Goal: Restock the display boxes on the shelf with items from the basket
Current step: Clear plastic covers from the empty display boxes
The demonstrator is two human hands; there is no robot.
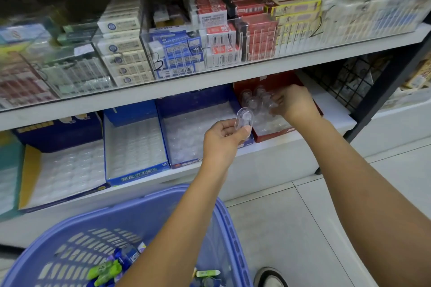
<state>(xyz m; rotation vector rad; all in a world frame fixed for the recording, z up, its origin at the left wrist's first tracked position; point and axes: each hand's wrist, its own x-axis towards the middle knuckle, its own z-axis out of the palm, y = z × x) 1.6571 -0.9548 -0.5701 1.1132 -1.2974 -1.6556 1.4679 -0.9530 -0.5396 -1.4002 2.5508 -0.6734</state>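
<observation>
Far left on the low shelf point(279, 147) sits a yellow-sided box point(30, 177), its clear tray w/ bare pockets. Next to it is a blue box point(137, 173) w/ the same kind of tray, then a 2nd blue box point(164, 130) that looks loosely filled w/ clear pieces, though blur hides detail. Below these, at btm left, is our basket point(149, 196) w/ green and blue items point(105, 272) still in it. Our L arm crosses over its rim. Our L hand point(221, 140) is up in front of the 2nd blue box, thumb and curled fingers pinching a clear oval case point(243, 119) held upright in the air, not in any box. Just right, the red box point(270, 135) holds clear cases at its back. Our R hand point(293, 102) is down inside it, fingers curled among those cases. It's too blurred to tell if it grips one. Above, the upper shelf point(210, 79) carries clear bins of packs point(175, 53). Far right is a wire grid point(349, 81), and a shoe point(270, 277) on the floor.
</observation>
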